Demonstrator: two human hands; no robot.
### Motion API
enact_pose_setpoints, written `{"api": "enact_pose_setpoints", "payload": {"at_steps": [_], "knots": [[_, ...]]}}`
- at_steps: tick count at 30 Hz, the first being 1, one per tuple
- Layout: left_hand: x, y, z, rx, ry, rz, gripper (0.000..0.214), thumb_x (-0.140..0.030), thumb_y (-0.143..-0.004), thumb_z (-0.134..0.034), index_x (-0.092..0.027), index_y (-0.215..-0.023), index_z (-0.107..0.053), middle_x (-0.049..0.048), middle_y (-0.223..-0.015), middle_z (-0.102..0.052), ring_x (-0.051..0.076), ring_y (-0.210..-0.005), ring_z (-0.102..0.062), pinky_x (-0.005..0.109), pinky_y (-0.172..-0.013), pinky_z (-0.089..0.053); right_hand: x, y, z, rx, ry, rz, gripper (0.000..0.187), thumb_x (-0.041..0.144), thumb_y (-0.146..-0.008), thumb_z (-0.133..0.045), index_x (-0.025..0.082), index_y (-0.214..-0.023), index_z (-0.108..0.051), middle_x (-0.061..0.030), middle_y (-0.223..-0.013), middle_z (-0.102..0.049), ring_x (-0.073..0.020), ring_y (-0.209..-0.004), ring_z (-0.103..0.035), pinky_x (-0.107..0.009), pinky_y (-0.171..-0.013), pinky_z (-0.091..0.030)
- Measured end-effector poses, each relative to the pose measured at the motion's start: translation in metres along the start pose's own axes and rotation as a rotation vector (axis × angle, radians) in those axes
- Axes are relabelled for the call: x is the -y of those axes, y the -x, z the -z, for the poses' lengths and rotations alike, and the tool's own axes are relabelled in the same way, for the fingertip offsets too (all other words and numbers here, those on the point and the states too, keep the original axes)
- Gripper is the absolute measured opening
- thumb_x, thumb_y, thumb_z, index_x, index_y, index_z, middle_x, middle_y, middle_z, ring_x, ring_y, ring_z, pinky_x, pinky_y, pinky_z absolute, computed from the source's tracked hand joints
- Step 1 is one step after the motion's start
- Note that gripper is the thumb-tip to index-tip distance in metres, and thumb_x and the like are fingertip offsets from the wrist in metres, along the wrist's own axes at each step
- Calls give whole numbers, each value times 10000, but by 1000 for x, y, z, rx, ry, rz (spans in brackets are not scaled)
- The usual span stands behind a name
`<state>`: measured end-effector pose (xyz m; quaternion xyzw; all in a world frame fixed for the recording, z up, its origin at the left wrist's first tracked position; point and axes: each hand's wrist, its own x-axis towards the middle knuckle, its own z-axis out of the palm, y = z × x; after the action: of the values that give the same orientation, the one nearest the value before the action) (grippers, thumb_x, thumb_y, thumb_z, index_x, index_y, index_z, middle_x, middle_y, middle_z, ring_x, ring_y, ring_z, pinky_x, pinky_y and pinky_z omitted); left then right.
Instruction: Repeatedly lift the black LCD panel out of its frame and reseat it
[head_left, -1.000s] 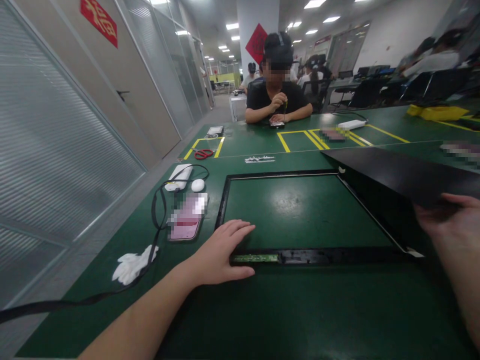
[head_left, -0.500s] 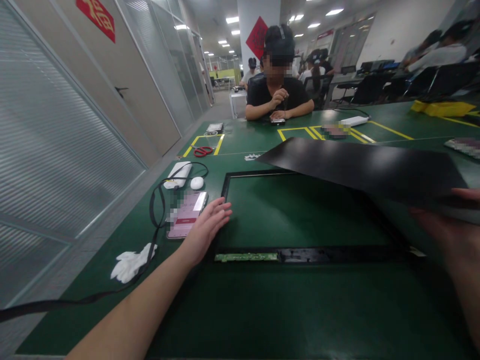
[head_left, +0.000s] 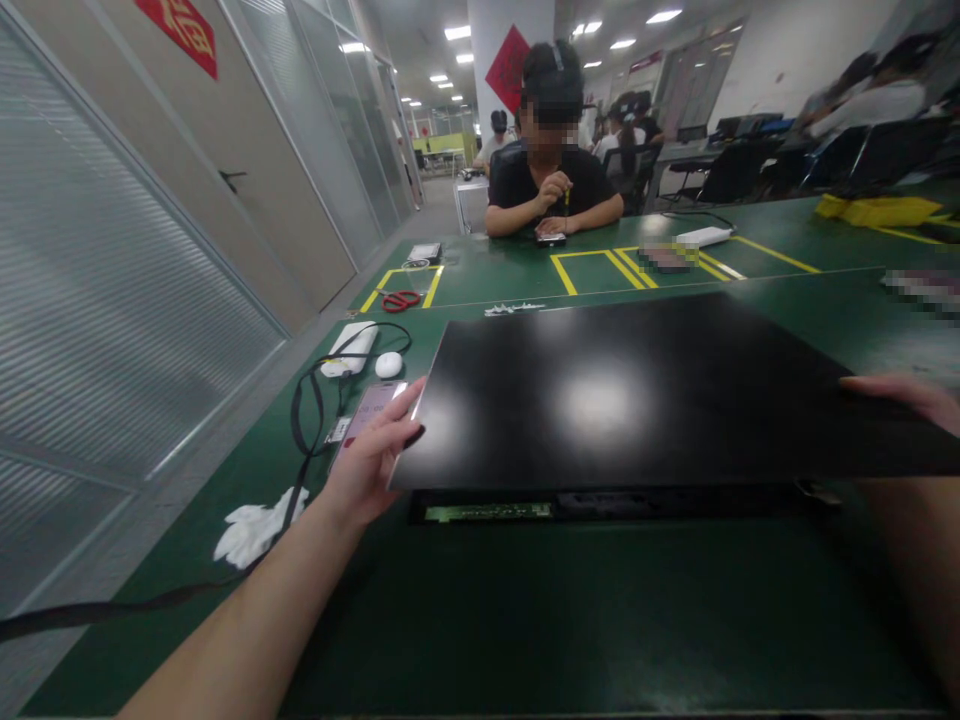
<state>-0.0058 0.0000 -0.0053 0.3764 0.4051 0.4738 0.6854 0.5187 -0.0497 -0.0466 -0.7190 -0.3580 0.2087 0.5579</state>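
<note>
A large black glossy panel [head_left: 637, 390] is held flat, just above a black frame [head_left: 600, 503] that lies on the green table [head_left: 525, 620]. My left hand [head_left: 371, 460] grips the panel's left edge, thumb on top and fingers beneath. My right hand [head_left: 911, 395] holds the right edge, only its fingers showing over the panel. A thin green circuit strip [head_left: 487, 512] shows along the frame's near side. The rest of the frame is hidden under the panel.
Left of the panel lie a phone [head_left: 364, 415], a white mouse [head_left: 388, 365], a white box [head_left: 349, 348], a black cable [head_left: 300, 430] and a white glove [head_left: 251, 530]. Red scissors [head_left: 399, 299] sit further back. A person [head_left: 551, 175] works opposite.
My right hand swung the black panel from the right over the frame and lowered it flat. My left hand left the frame's near corner and took the panel's left edge.
</note>
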Motion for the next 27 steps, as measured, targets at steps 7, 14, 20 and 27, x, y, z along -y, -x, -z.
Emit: {"api": "enact_pose_setpoints", "payload": {"at_steps": [7, 14, 20, 27], "knots": [[-8, -1, 4, 4, -23, -94, 708, -182, -639, -761, -211, -1341, -677, 61, -1266, -754, 340, -1117, -713, 319, -755, -608, 50, 26, -34, 345, -238, -421, 270, 288, -625, -634, 291, -873, -742, -64, -866, -789, -305, -822, -753, -434, -643, -633], [-9, 2, 4, -20, -10, -143, 758, -157, -668, -752, -187, -1412, -607, 76, -1300, -741, 351, -1227, -657, 408, -1001, -558, 43, 19, -40, 271, -305, -378, 383, 140, -637, -611, 238, -986, -734, -60, -806, -770, -156, -654, -703, -215, -575, -575], [-5, 2, -2, -28, -24, -113, 808, -146, -625, -797, -197, -1408, -605, 87, -1262, -758, 367, -1205, -671, 431, -991, -569, 35, 16, -44, 117, -151, -316, 340, 125, -670, -617, 241, -983, -681, -69, -762, -760, -162, -626, -687, -228, -531, -539], [4, -1, -2, -106, -41, -96, 712, -143, -590, -819, -205, -1287, -688, 66, -1271, -756, 357, -1223, -662, 403, -1000, -568, 32, 13, -43, 164, -62, -293, 284, 242, -663, -625, 229, -933, -713, -93, -861, -780, -186, -761, -701, -254, -581, -513]]}}
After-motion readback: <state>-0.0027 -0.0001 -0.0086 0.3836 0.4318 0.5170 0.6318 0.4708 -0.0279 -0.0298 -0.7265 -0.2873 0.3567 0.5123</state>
